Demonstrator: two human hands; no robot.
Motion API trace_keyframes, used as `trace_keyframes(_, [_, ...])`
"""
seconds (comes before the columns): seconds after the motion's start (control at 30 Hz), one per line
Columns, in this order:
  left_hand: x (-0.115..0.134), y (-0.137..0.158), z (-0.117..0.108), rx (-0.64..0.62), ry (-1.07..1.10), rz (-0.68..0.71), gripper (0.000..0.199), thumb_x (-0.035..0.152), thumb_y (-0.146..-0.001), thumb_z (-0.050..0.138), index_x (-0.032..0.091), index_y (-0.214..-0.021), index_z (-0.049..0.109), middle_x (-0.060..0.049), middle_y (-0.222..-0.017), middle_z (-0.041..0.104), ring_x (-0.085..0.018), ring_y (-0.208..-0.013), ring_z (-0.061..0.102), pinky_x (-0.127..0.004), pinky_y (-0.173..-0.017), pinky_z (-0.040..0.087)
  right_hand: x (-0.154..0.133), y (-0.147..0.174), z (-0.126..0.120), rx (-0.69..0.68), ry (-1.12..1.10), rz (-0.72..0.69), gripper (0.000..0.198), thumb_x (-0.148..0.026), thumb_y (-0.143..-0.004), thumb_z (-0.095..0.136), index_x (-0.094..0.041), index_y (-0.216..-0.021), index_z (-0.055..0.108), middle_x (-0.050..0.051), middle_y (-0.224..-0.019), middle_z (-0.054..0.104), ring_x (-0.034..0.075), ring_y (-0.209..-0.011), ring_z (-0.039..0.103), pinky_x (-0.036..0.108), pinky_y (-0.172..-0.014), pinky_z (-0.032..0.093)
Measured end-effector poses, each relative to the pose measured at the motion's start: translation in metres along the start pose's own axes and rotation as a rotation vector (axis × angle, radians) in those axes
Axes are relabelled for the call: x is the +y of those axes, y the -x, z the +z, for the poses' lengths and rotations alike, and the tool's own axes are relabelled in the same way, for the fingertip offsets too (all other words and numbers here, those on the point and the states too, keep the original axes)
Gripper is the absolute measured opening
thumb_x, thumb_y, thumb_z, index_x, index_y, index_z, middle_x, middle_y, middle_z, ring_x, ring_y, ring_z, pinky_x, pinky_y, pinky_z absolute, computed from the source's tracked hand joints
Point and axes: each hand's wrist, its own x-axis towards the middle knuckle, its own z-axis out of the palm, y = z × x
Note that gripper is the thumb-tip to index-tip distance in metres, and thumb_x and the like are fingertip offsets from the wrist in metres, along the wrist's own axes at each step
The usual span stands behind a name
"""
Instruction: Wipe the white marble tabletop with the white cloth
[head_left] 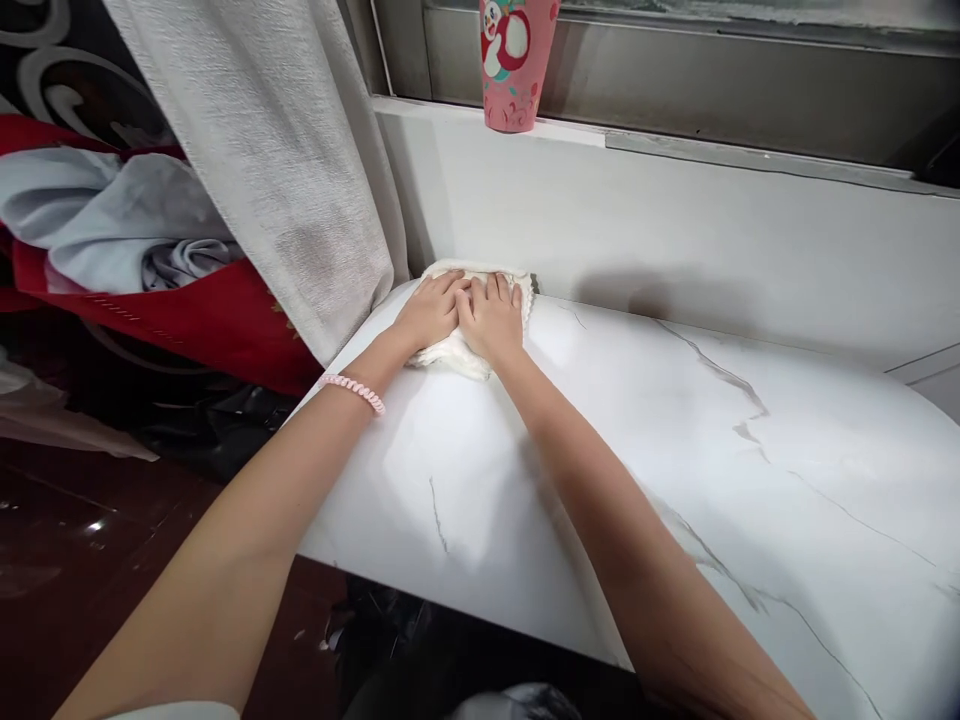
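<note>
A folded cream cloth (pixel 459 352) lies at the back left of a white marble-patterned table (pixel 675 430), close to the wall. My left hand (pixel 433 308) rests flat on the cloth with its fingers stretched forward. Beside it, my right hand (pixel 493 315) presses on the same cloth, fingers slightly spread. The two hands touch or nearly touch at the thumbs. A pink coiled band (pixel 352 392) circles my left wrist. The cloth's underside is hidden.
On the window ledge ahead stands a pink patterned cup (pixel 517 70). A pale curtain (pixel 300 150) hangs down to the table's left edge. Further left, a red bag (pixel 180 320) holds light grey fabric (pixel 127 215). Dark red floor (pixel 97 540) shows below.
</note>
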Motion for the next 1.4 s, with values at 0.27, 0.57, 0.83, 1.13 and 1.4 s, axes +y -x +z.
trace_keyframes(0.27, [0.005,0.06,-0.013,-0.016,0.004,-0.038,0.052,0.035,-0.096,0.026,0.018,-0.143,0.041,-0.01,-0.154,0.038,-0.021,-0.144,0.03,-0.041,-0.121,0.015,-0.033,0.052,-0.005,0.019,-0.023,-0.048,0.054,-0.039,-0.101,0.034,-0.003,-0.139,0.046,0.024,-0.15,0.039,0.032,-0.144,0.027,0.056,-0.118,0.012])
trace_keyframes(0.57, [0.017,0.17,-0.04,-0.062,-0.03,-0.173,0.057,0.04,-0.095,0.023,0.018,-0.146,0.036,-0.011,-0.157,0.033,-0.025,-0.145,0.028,-0.05,-0.118,0.02,-0.082,0.131,-0.013,-0.053,-0.074,-0.187,0.059,-0.043,-0.1,0.036,-0.002,-0.143,0.042,0.025,-0.151,0.037,0.032,-0.145,0.026,0.055,-0.118,0.012])
trace_keyframes(0.83, [0.06,0.207,-0.042,-0.046,-0.141,-0.39,0.057,0.037,-0.096,0.018,0.018,-0.147,0.035,-0.012,-0.157,0.03,-0.029,-0.145,0.027,-0.059,-0.115,0.023,-0.081,0.159,-0.026,-0.127,-0.117,-0.302,0.055,-0.04,-0.101,0.035,-0.005,-0.143,0.042,0.019,-0.153,0.038,0.029,-0.145,0.027,0.049,-0.121,0.013])
trace_keyframes(1.13, [0.107,0.149,-0.021,-0.094,-0.173,-0.378,0.055,0.033,-0.097,0.018,0.017,-0.148,0.032,-0.013,-0.158,0.028,-0.029,-0.146,0.025,-0.062,-0.113,0.024,-0.021,0.141,-0.044,-0.106,-0.102,-0.227,0.05,-0.035,-0.101,0.036,-0.008,-0.141,0.046,0.016,-0.152,0.04,0.027,-0.144,0.03,0.047,-0.121,0.014])
trace_keyframes(1.4, [0.132,0.048,0.004,-0.134,-0.112,-0.228,0.053,0.033,-0.098,0.02,0.019,-0.147,0.034,-0.012,-0.159,0.027,-0.027,-0.146,0.024,-0.063,-0.111,0.027,0.055,0.09,-0.059,-0.029,-0.066,-0.057,0.047,-0.031,-0.101,0.035,-0.008,-0.14,0.048,0.015,-0.151,0.041,0.026,-0.144,0.03,0.047,-0.121,0.013])
